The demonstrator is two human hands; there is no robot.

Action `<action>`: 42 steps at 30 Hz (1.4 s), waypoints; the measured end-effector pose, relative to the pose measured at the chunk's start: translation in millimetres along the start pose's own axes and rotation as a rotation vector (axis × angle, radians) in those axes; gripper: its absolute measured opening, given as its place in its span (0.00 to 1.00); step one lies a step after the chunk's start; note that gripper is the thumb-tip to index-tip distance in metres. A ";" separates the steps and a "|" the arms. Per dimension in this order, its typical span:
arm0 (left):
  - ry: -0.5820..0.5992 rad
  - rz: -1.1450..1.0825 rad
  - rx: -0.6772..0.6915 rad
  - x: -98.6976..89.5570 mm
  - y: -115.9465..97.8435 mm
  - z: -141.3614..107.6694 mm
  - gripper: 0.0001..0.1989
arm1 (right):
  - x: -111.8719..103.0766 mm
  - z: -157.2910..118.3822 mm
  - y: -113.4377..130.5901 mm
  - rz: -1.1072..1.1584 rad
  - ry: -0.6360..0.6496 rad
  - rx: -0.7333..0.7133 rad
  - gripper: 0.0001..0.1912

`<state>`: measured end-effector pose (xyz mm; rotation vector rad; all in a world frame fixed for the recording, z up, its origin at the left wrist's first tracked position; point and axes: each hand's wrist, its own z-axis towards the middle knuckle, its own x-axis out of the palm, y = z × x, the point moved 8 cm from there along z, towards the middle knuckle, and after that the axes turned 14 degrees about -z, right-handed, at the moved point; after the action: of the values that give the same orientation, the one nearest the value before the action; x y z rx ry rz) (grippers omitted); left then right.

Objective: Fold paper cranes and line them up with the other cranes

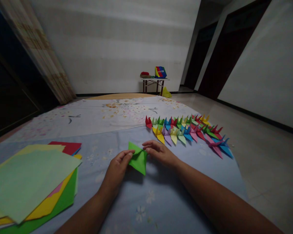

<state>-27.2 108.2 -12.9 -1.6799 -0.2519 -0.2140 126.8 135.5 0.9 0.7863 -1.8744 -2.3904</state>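
Observation:
A bright green piece of folded origami paper (139,163) is held between my two hands, just above the blue cloth. My left hand (120,165) pinches its left edge between thumb and fingers. At its right corner, my right hand (161,153) has its thumb and fingertips closed on the paper. The green piece has a raised fold across its middle and a point facing toward me. Rows of folded paper cranes (175,131) in many colours stand to the right, beyond my right hand.
Loose sheets of coloured paper (36,178) lie stacked at the left, pale green on top. A blue and white floral tablecloth (141,208) covers the round table. Farther back, a small side table (153,79) by the wall bears a colourful box (160,72).

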 end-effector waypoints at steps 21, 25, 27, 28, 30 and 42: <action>0.204 0.292 0.203 19.4 -12.2 -14.1 0.21 | 4.9 1.9 -15.7 0.080 -0.024 0.093 0.13; 0.228 0.096 0.106 19.4 -5.6 -10.6 0.22 | 4.4 2.1 -18.9 0.152 -0.040 0.130 0.15; 0.246 -0.021 0.035 20.9 -1.1 -10.9 0.22 | 3.3 2.5 -20.0 0.159 -0.055 0.135 0.15; 0.255 -0.087 -0.004 22.2 0.9 -11.7 0.23 | 2.5 2.7 -20.6 0.160 -0.064 0.138 0.16; 0.266 -0.209 -0.069 25.1 2.9 -13.9 0.24 | 1.7 2.8 -21.6 0.159 -0.075 0.147 0.16; 0.128 -0.225 -0.126 14.4 10.8 -3.9 0.23 | -9.1 -3.2 6.9 -0.257 -0.181 -0.112 0.13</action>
<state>-10.3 103.7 -18.6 -1.7533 -0.3373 -0.5132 133.9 133.4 10.1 0.8778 -1.7724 -2.7810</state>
